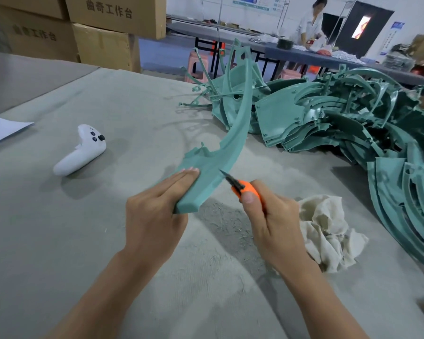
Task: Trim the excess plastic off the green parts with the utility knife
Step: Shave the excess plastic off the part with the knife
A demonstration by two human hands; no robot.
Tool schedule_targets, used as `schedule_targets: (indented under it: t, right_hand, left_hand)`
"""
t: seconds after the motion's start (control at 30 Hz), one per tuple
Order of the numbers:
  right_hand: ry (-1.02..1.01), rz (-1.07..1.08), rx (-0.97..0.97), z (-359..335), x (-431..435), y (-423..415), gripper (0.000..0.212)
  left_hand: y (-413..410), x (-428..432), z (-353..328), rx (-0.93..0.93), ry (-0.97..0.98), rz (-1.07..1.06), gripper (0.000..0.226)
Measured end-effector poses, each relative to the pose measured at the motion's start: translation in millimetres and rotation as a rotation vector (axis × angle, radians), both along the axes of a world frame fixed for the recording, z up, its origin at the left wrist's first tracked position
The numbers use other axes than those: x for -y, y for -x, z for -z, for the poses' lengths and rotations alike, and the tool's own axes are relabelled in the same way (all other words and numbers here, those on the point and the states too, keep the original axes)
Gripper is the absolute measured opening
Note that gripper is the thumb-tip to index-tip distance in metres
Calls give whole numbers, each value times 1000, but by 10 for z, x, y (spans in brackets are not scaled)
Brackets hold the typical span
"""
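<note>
Closest in, the left hand [154, 211] holds the near end of a long curved green part [233, 140]; its fingers lie straight along the upper face and the thumb is hidden beneath; since the part hangs clear of the table [83, 253], its far end rising toward the pile [353, 123] of like parts, I judge this a pinch rather than a mere rest; the right hand [277, 223] is wrapped round the orange knife [242, 189], thumb on top of the body, the dark blade pointing up and left with its tip at the part's outer edge, touching or just short of it, I cannot tell which; fine shavings [220, 216] lie on the table under both hands, so trimming seems under way, while the pile at right suggests much work left; a crumpled cloth [328, 231] lies just beside the right hand and a white controller [81, 150] well apart to the left; the part looks light and thin-walled, stiff along its rib yet likely to spring and twist at the long free end, so the hold belongs close to the cut, fingers kept behind the blade's line; the matt plastic should not slip much; thin tabs on the inner edge could snap if levered, and the blade could skid off the curve toward the holding hand.
</note>
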State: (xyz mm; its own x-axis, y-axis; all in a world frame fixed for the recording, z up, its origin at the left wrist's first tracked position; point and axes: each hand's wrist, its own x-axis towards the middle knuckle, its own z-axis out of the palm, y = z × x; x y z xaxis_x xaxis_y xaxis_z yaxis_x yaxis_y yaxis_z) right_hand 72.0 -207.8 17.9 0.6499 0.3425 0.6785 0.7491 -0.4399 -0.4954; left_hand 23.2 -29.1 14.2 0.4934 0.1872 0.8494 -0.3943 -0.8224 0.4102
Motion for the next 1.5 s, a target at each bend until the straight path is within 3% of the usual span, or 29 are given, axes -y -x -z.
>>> schedule_targets:
  t: [0.13, 0.27, 0.4, 0.53, 0.7, 0.83, 1.0, 1.13, 1.3, 1.5]
  right_hand:
    - [-95, 41, -53, -43, 7, -71, 53]
    - [-20, -25, -3, 21, 6, -16, 42]
    - [-101, 16, -71, -38, 13, -92, 55]
    - [-33, -28, -25, 26, 6, -24, 43]
    - [-126, 30, -99, -43, -8, -96, 56]
    - [-26, -33, -7, 30, -22, 30, 41]
    - [-121, 52, -89, -8, -57, -75, 56]
    - [-85, -27, -37, 69, -84, 13, 43]
    - [-228, 38, -165, 4, -98, -82, 47]
    - [-140, -30, -128, 59, -114, 22, 47]
  left_hand:
    - [3, 18, -16, 9, -12, 4, 49]
    - [-5, -8, -15, -10, -1, -10, 53]
    - [6, 3, -12, -10, -36, 6, 51]
    - [-3, -14, 12, -10, -25, -4, 55]
    - [6, 7, -14, -18, -38, 14, 59]
    - [-7, -9, -9, -28, 0, 11, 60]
    - [3, 18, -18, -64, 47, 5, 62]
    - [-3, -4, -4, -72, 66, -2, 58]
    - [12, 46, 42, -143, 141, 48, 53]
    - [0, 48, 77, -201, 224, 51, 53]
